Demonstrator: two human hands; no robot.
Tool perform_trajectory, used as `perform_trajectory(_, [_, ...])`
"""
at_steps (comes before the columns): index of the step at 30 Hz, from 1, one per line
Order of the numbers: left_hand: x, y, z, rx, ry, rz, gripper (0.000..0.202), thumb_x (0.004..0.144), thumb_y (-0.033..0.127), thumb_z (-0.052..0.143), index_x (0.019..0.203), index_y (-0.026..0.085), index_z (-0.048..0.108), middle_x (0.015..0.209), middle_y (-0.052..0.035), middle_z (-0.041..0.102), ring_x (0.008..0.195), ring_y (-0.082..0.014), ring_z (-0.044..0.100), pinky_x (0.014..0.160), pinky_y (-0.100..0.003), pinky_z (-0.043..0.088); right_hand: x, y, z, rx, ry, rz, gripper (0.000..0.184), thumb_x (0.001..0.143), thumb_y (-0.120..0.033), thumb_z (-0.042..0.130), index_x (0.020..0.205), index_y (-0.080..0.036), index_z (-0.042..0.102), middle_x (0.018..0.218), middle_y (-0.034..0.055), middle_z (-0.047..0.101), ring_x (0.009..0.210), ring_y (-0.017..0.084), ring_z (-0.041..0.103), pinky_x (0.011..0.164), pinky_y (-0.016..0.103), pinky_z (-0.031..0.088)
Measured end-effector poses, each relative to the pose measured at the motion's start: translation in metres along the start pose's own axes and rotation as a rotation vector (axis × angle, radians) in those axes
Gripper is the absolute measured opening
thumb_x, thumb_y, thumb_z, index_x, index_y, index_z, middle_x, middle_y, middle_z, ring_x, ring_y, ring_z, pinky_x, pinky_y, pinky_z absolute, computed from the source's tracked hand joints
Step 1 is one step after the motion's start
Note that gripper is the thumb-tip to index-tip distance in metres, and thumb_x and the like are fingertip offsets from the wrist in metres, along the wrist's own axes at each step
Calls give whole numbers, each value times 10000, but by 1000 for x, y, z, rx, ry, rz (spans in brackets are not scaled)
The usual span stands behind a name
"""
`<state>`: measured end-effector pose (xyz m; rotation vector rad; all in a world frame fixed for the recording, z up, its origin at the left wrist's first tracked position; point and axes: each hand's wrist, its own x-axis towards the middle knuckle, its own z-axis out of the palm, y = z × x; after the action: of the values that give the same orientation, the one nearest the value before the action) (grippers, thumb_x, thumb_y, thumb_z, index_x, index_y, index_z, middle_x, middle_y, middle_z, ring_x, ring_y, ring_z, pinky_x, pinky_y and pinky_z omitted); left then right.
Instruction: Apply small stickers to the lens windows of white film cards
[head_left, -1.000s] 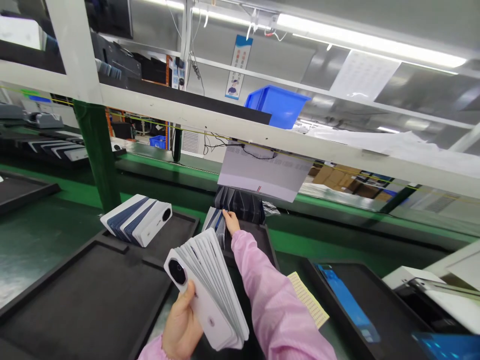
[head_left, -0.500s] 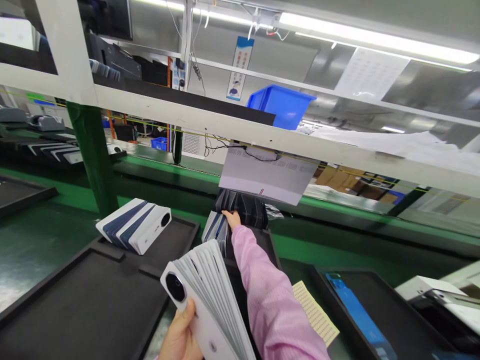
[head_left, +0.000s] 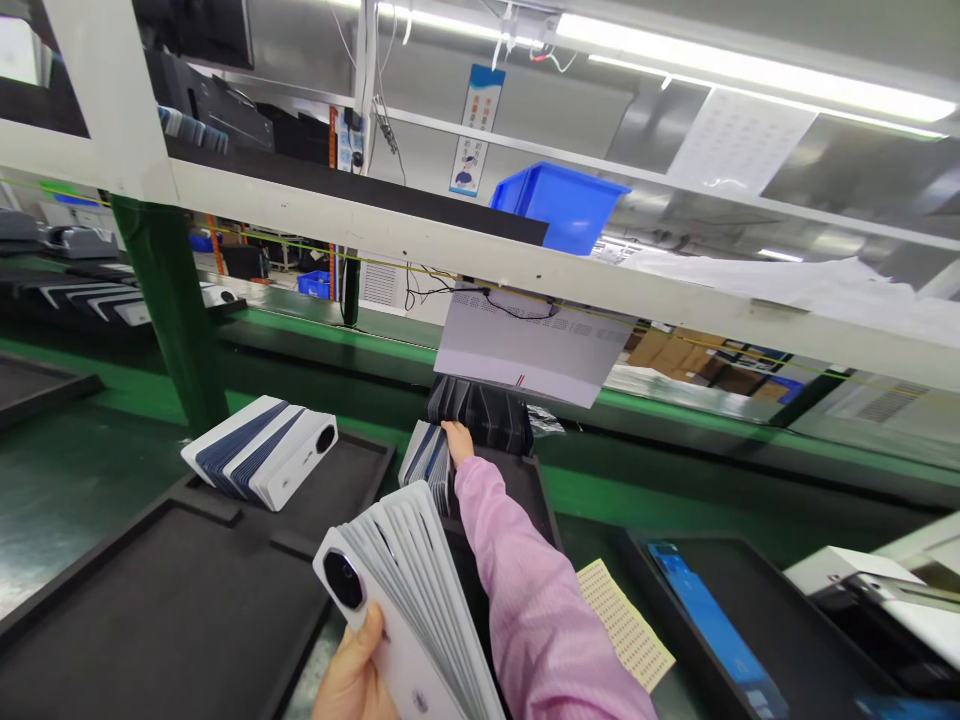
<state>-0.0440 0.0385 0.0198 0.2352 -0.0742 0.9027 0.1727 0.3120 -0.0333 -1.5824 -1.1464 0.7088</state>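
My left hand [head_left: 358,670] grips a fanned stack of white phone back covers [head_left: 409,600] at the bottom centre, the camera cutout facing me. My right arm in a pink sleeve reaches forward. My right hand [head_left: 457,442] rests on the top of a leaning row of white and blue covers [head_left: 426,460] standing in a black tray [head_left: 525,485]. Its fingers curl over the edges of those covers. A bundle of dark covers [head_left: 480,410] lies just behind the hand.
Another stack of white and blue covers [head_left: 259,452] lies on a large black foam tray [head_left: 172,590] at the left. A perforated yellowish sheet [head_left: 622,625] and a tray with a blue strip [head_left: 712,630] sit to the right. A white frame beam [head_left: 480,260], a hanging sheet and a blue bin [head_left: 559,205] are overhead.
The view has shifted slightly, and my left hand with the fanned stack has sunk lower in the frame. My right hand stays on the leaning covers.
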Motion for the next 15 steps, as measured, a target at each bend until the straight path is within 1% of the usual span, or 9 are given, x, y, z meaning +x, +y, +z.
perform_trajectory(5, [1,1,4,-13,-7,39,417,910,119,316,1003,263,697,1100,1,673,1209,-185,477,1115,-361,193,-8,1,-1,100,-49,12,307,872,-324,529,1129,-154,533,1136,65,562,960,209,581,798,399,498])
perform_trajectory(10, [2,2,5,-11,-20,35,445,926,133,267,1043,257,679,1129,-3,658,1231,-177,450,1117,-360,182,-11,-2,-6,175,-138,7,306,875,-327,526,1125,-151,534,1122,66,569,946,201,587,789,394,501])
perform_trajectory(15, [4,1,8,-23,-47,50,496,928,103,216,1070,263,663,1147,15,641,1212,-158,471,1119,-340,179,-17,-8,-9,167,-249,11,286,873,-309,532,1112,-151,538,1103,67,576,923,185,593,776,384,507])
